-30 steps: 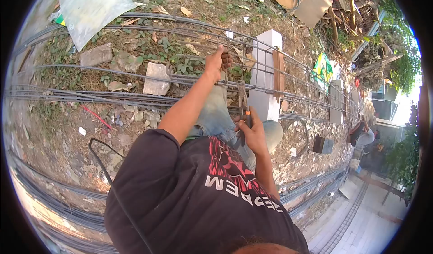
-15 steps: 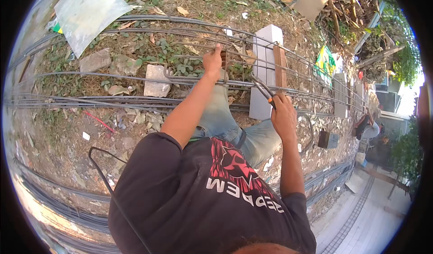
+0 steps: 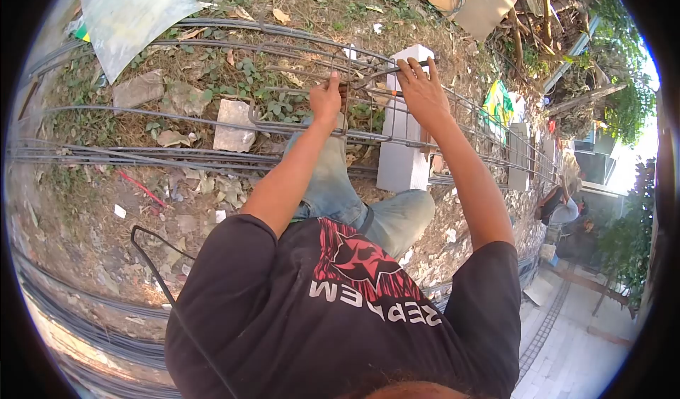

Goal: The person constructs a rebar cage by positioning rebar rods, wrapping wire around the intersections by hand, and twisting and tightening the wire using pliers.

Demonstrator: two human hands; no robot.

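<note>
Leaf-strewn ground (image 3: 92, 215) is lying beneath the rebar cage (image 3: 368, 136), which a white block (image 3: 402, 166) is supporting. Left hand (image 3: 326, 101) is curling partway closed at the bars, thumb up; can't tell what it's gripping. Right hand (image 3: 423, 98) is holding pincers (image 3: 375, 79), fingers loosely spread over handles, jaws pointing toward the left. Likely risk: loose grip letting jaws slip, nipping left fingers.

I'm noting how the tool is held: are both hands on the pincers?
No, only the right hand holds the pincers, while the left hand is at the rebar cage.
</note>
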